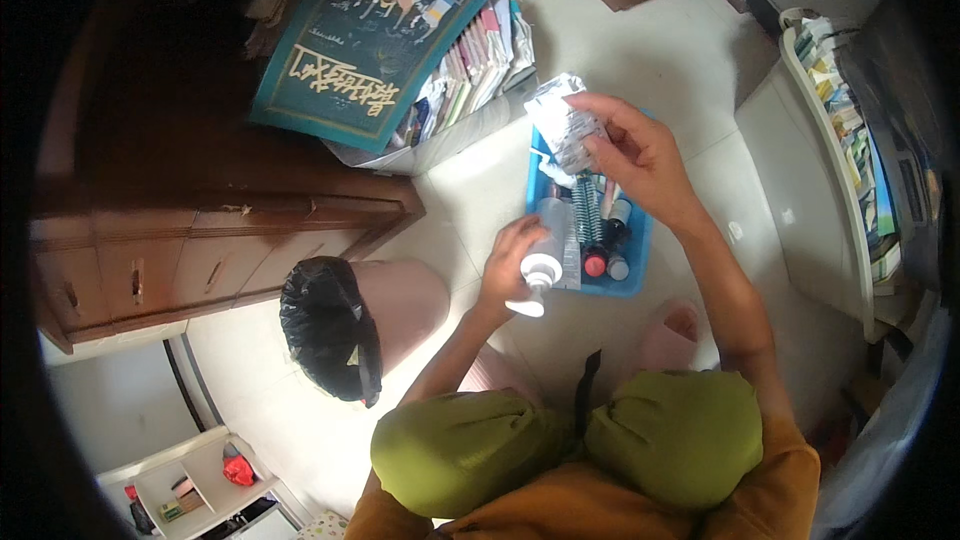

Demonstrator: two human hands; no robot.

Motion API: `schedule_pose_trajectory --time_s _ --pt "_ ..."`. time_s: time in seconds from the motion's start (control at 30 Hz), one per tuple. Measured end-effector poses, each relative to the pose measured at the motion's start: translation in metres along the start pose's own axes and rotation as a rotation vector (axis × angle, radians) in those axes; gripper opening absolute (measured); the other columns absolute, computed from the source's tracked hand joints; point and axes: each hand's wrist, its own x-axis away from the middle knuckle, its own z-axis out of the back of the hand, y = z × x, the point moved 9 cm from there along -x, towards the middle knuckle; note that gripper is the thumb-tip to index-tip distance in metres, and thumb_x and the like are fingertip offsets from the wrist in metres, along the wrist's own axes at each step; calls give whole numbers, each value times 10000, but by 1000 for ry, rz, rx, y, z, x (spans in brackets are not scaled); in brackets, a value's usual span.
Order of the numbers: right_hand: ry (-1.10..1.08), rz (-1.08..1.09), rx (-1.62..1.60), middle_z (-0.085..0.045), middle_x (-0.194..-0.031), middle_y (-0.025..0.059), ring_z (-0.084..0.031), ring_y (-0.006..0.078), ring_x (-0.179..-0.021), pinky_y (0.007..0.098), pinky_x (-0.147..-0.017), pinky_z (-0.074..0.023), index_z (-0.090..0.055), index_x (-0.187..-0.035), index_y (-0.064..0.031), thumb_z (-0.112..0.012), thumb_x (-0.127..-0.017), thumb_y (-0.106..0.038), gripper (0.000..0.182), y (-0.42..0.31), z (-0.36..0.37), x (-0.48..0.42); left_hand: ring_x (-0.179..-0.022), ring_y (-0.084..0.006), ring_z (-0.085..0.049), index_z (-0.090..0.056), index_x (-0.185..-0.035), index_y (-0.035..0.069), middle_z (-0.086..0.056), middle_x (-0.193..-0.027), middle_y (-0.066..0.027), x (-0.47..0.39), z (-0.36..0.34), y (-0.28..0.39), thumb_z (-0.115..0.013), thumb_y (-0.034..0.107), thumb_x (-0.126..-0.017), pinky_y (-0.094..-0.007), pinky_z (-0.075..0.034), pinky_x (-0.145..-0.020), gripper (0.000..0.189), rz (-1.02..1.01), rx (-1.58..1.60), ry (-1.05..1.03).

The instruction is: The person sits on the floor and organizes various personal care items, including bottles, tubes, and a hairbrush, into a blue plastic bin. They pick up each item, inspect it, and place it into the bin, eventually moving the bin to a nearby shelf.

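Note:
Between the fingers and thumb of my right hand [645,157] is a crinkled silver foil packet [562,124], raised over the far end of a blue plastic basket [639,270]. My left hand [510,262] grips a clear pump bottle [553,229] with a white pump head, tilted at the basket's left side. Inside the basket lie a comb-like hairbrush with green bristles [587,210], a container with a red end [595,264], one with a grey cap [618,267] and other small items. The packet and my right hand hide part of the basket.
A pink bin [405,300] with a black liner stands to the left, near brown wooden drawers [150,277]. Farther ahead is a box of books and papers [450,150] with a green illustrated board [360,45] against it. A white shelf holding books [810,187] is at right.

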Motion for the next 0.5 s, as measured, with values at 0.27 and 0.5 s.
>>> schedule_pose_trajectory --time_s 0.27,0.5 --pt "-142 10 -56 -598 -939 -5 -519 24 -790 185 -675 -442 -539 -1143 -8 -530 -878 -19 265 -31 -25 -9 -1131 -358 -482 -504 -1150 97 -459 -1286 -147 11 -3 1 -721 6 -586 -392 -438 -917 612 -6 -46 -41" --pt "-240 43 -84 -604 -973 16 -524 39 -823 191 -706 -446 -565 -1134 13 -489 -891 -21 257 -51 -53 -23 -1120 -347 -478 -504 -1174 91 -446 -1283 -144 19 0 3 -734 60 -610 -391 -437 -914 610 -38 -71 -2"
